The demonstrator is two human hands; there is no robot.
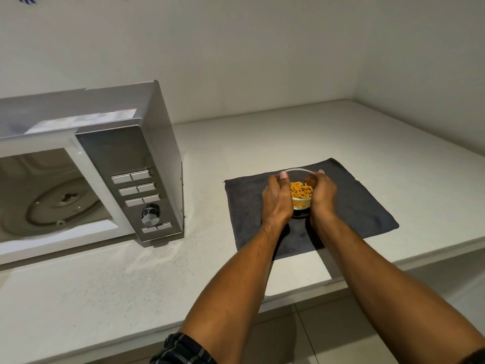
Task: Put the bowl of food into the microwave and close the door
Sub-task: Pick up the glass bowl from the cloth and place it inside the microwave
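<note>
A small clear glass bowl (301,199) of orange pasta sits on a dark grey cloth (367,206), cupped between the left hand (277,199) and right hand (323,196), beside an open silver microwave (136,164) on a white counter (288,143).

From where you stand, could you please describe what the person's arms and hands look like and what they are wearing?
Both forearms are bare. The left arm has a dark plaid sleeve with pale lines, pushed up near the elbow. The left hand shows a pale pink thumbnail. The right hand shows no rings or watch.
</note>
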